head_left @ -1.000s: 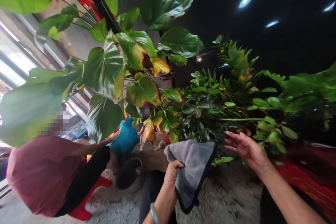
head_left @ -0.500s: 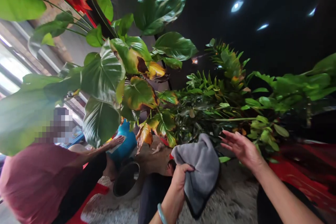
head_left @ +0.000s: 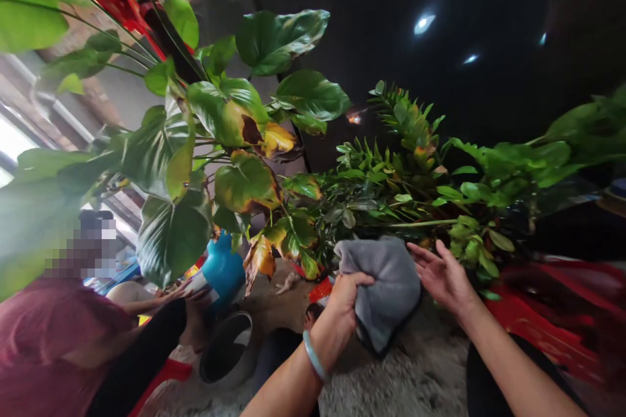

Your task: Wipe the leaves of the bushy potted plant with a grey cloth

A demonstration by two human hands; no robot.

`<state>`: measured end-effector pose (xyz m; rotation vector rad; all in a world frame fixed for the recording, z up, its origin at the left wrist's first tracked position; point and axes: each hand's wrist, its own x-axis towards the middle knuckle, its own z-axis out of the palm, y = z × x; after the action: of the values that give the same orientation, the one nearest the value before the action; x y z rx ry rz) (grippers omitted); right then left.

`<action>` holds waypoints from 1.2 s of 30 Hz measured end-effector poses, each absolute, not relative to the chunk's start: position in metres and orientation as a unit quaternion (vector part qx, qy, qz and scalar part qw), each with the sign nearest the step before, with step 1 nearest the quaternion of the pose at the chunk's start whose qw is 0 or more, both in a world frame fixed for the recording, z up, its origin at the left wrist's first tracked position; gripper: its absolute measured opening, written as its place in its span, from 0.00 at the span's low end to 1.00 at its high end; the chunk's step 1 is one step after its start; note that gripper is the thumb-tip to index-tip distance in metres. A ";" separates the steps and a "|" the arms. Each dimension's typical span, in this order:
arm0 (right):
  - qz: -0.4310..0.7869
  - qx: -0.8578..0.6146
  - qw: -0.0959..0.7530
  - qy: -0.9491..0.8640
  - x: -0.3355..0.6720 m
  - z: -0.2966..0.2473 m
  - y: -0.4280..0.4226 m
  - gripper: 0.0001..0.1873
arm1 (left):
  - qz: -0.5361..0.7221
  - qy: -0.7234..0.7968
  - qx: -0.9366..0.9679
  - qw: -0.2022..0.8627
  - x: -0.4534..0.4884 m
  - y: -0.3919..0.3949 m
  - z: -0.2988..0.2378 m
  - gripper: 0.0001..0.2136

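Note:
My left hand (head_left: 349, 300), with a pale bangle on its wrist, grips a grey cloth (head_left: 388, 287) that hangs with a dark-edged corner pointing down. My right hand (head_left: 443, 273) is just to the right of the cloth, palm turned toward it and fingers stretched apart, holding nothing. Whether its fingertips touch the cloth's edge I cannot tell. Right behind both hands grow leafy green plants (head_left: 381, 189). A stem runs across above the cloth.
Large leaves (head_left: 249, 182), some yellow and browned, fill the left and middle. A person in a dark red shirt (head_left: 63, 339) sits at lower left beside a blue vase (head_left: 222, 270) and a dark bucket (head_left: 227, 348). Red plastic (head_left: 548, 319) lies at right. A dark shiny panel (head_left: 391, 26) stands behind.
My left hand has moved right and up with the cloth, closer to my right hand. The view has shifted slightly, and the person's arm by the blue vase has lowered.

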<state>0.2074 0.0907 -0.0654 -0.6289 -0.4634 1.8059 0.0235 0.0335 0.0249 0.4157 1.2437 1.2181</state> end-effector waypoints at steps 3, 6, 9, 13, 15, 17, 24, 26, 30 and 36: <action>0.760 -0.280 0.553 -0.195 0.209 -0.064 0.089 0.19 | 0.504 0.518 0.251 0.645 0.020 0.027 0.045 0.15; 0.744 -0.288 0.575 -0.181 0.208 -0.064 0.090 0.21 | 0.612 0.452 0.300 0.576 0.023 0.054 0.087 0.17; 0.747 -0.276 0.579 -0.176 0.206 -0.066 0.092 0.26 | 0.702 0.431 0.274 0.497 0.035 0.085 0.099 0.16; 0.756 -0.269 0.569 -0.181 0.208 -0.068 0.093 0.27 | 0.601 0.523 0.237 0.555 0.043 0.072 0.055 0.11; 0.768 -0.288 0.546 -0.172 0.209 -0.067 0.092 0.26 | 0.528 0.550 0.246 0.599 0.040 0.050 0.037 0.09; 0.768 -0.306 0.542 -0.152 0.210 -0.064 0.091 0.22 | 0.495 0.550 0.263 0.620 0.034 0.035 0.039 0.10; 0.740 -0.286 0.585 -0.167 0.206 -0.071 0.095 0.27 | 0.697 0.433 0.267 0.505 0.039 0.083 0.095 0.16; 0.743 -0.284 0.582 -0.167 0.206 -0.076 0.098 0.27 | 0.687 0.463 0.260 0.496 0.041 0.086 0.079 0.14; 0.758 -0.304 0.554 -0.162 0.211 -0.081 0.100 0.25 | 0.583 0.540 0.287 0.536 0.034 0.044 0.022 0.11; 0.751 -0.307 0.556 -0.179 0.211 -0.075 0.098 0.24 | 0.551 0.488 0.319 0.597 0.020 0.019 0.049 0.17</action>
<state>0.2108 0.0980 -0.0755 -0.7259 -0.4220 1.7742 0.0197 0.0187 0.0491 0.7399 1.1325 1.2791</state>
